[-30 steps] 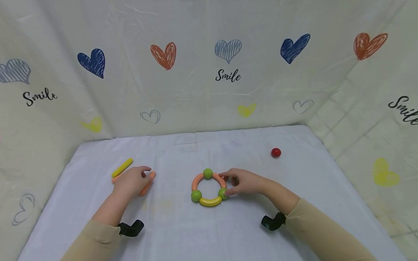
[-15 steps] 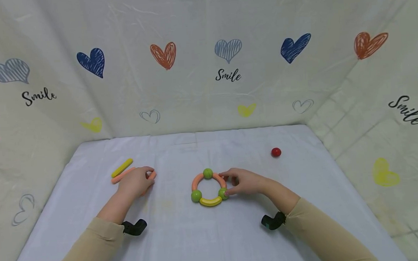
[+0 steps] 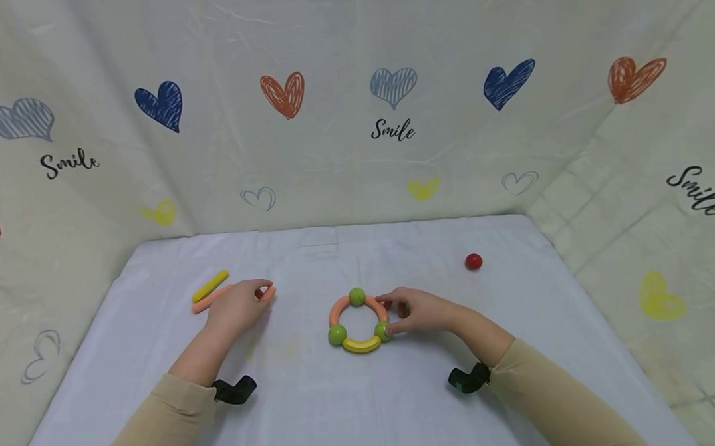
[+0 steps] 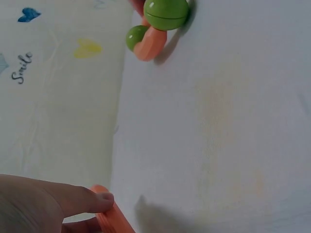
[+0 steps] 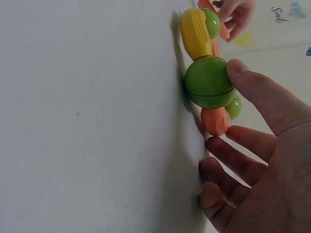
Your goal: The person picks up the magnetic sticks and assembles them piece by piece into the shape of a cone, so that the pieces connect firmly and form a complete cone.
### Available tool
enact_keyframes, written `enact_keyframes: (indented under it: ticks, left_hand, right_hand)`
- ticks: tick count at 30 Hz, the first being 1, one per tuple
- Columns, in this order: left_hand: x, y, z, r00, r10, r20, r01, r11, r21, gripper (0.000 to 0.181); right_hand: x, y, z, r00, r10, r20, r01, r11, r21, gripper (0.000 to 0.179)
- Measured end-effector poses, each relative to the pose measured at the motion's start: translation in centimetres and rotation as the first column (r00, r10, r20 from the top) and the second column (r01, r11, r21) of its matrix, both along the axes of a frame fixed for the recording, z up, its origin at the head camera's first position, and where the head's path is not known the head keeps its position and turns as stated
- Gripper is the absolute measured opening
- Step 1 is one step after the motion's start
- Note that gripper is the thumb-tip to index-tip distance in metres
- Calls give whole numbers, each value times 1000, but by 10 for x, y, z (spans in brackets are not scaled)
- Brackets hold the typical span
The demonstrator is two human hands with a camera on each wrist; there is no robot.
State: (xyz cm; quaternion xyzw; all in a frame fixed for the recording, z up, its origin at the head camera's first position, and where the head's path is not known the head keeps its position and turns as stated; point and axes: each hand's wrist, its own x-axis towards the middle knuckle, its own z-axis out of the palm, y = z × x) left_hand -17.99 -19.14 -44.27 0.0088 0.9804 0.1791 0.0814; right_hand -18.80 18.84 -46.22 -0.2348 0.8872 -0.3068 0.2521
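Note:
My left hand (image 3: 238,307) pinches an orange stick (image 4: 115,219) between thumb and fingers; most of the stick is hidden behind the hand in the head view. A shadow falls on the cloth beside it. Near the middle lies a toy ring (image 3: 361,345) of two orange curved pieces, one yellow curved piece and three green balls. My right hand (image 3: 424,311) holds this ring at its right side. Its thumb presses a green ball (image 5: 210,81), and the forefinger meets the orange curved piece (image 5: 215,121). The other fingers are loosely bent near the cloth.
A yellow stick (image 3: 210,286) and a second orange stick (image 3: 210,300) lie left of my left hand. At the back right is a red ball (image 3: 474,262). A white cloth (image 3: 354,409) covers the table, with a printed curtain (image 3: 331,157) behind.
My left hand has taken the orange stick between its fingers and moved slightly right with it, uncovering more of the second orange stick. The right hand and the ring stay in place.

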Motion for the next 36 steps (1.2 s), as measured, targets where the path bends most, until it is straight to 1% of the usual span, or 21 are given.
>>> enact_keyframes:
  ticks: [4,8,12,16,19,21,25,30,36]
  left_hand:
    - [3,7,4,999,-11,-36,12,1000,24,40]
    - [6,17,7,997,-28,-67,32,997,64,42]
    - [9,27,12,997,-26,-77,34,993,113,44]
    - [8,38,16,997,-9,-72,21,985,172,47]
    - [8,46,18,998,8,-64,7,972,234,48]
    - [8,51,19,997,22,-69,-2,960,280,48]
    - [8,63,21,995,36,-95,-1,939,345,46]
    - [8,81,21,990,28,-138,31,912,409,43]
    - [5,102,20,984,1,-175,80,885,458,41]
  right_hand:
    - [1,0,1,1000,-7,5,7,1000,0,68]
    - [2,-1,2,1000,-10,10,10,1000,-12,68]
    - [2,-1,-1,1000,-12,6,12,1000,-19,68]
    - [2,-2,-1,1000,-15,2,15,1000,-12,68]
    - [1,-2,2,1000,-12,2,12,1000,-4,68]
    - [1,-2,3,1000,-7,1,7,1000,-7,68]
    - [2,0,3,1000,-1,3,1,1000,-14,68]
    - [2,0,2,1000,-4,1,4,1000,-13,68]
    - [2,0,3,1000,-11,5,11,1000,-13,68]
